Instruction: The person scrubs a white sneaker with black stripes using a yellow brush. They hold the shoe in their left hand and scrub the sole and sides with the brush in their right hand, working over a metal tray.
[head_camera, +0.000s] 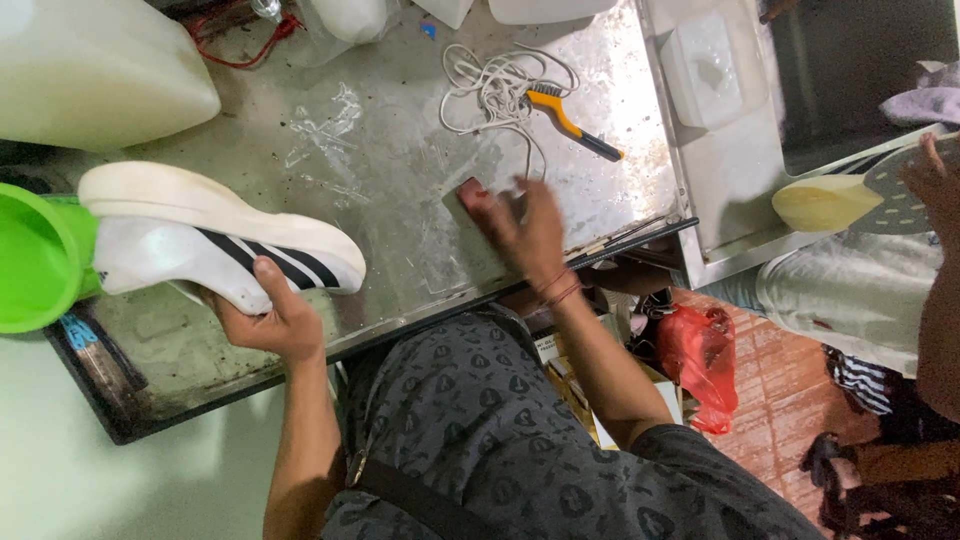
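The person is wearing a dark grey short-sleeved shirt (480, 420) patterned all over with small darker rounded motifs, its sleeve ending high on the right arm. Both forearms are showing bare. A thin reddish thread band (560, 290) is circling the right wrist in a couple of loops. A black strap (420, 500) with a small metal ring is crossing the shirt front.

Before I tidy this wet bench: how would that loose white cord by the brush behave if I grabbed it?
The white cord lies in slack loops, so it is probably floppy and light. One loop lies against the yellow-handled brush, so it may drag that along. The metal bench looks wet, so the cord may be damp.
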